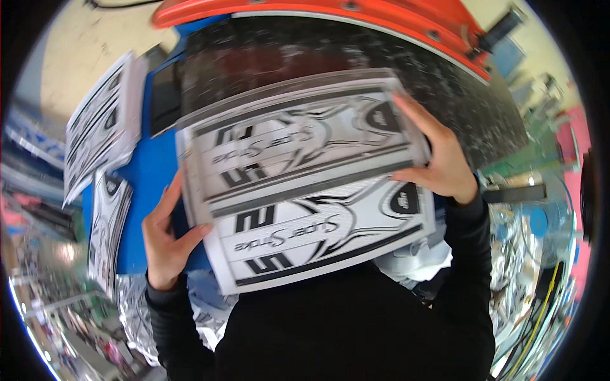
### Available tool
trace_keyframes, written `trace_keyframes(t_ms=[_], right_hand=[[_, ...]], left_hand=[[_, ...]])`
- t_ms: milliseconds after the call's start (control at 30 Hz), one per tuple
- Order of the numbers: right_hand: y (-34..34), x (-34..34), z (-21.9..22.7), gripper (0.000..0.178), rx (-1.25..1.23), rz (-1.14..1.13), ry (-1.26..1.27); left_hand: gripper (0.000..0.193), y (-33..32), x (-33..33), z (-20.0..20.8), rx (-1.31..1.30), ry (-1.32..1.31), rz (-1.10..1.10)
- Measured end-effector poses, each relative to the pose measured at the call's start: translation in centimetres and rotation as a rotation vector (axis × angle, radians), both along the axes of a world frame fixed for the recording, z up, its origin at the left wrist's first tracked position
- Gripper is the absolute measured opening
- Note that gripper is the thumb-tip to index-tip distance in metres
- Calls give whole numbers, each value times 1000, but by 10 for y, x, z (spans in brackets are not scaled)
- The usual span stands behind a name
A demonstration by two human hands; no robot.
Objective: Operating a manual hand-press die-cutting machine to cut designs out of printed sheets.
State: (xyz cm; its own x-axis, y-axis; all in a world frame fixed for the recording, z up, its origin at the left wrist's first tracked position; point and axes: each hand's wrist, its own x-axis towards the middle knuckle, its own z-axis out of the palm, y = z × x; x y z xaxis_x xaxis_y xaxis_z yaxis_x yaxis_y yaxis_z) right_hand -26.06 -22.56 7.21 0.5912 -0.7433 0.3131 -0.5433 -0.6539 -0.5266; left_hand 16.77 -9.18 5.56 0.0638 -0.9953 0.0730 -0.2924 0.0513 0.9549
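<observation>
I hold a white sheet (330, 247) with black and grey printed graphics in front of me. A clear, stiff-looking plate (286, 95) lies over its upper half, and the print shows through. At the left edge, my left hand (166, 238) grips with its thumb on top and fingers along the side. My right hand (441, 155) pinches the right edge, with its thumb over the plate's lower right corner and its fingers near the upper corner. Both are tilted slightly, right side higher. Whether further sheets lie underneath cannot be seen.
A stack of printed sheets (101, 130) lies at left, with a narrower printed stack (108, 228) nearer me, on a blue surface (143, 190). Beyond is a dark speckled slab (254, 54) below an orange machine part (330, 9) with a black handle (502, 28). Crumpled pale scraps (419, 260) lie near my lap.
</observation>
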Motion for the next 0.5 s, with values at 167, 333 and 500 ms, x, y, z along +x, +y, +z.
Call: trace_keyframes(t_ms=[167,333,500], right_hand=[[0,-1,-4,106,76,-5,-57],[-4,-3,-8,109,85,14,-72],[-4,0,-7,110,107,13,-86]], left_hand=[[87,0,8,-2,-59,-184,-54],[87,1,11,-3,-97,-252,-57],[86,0,12,-4,-122,-266,-70]])
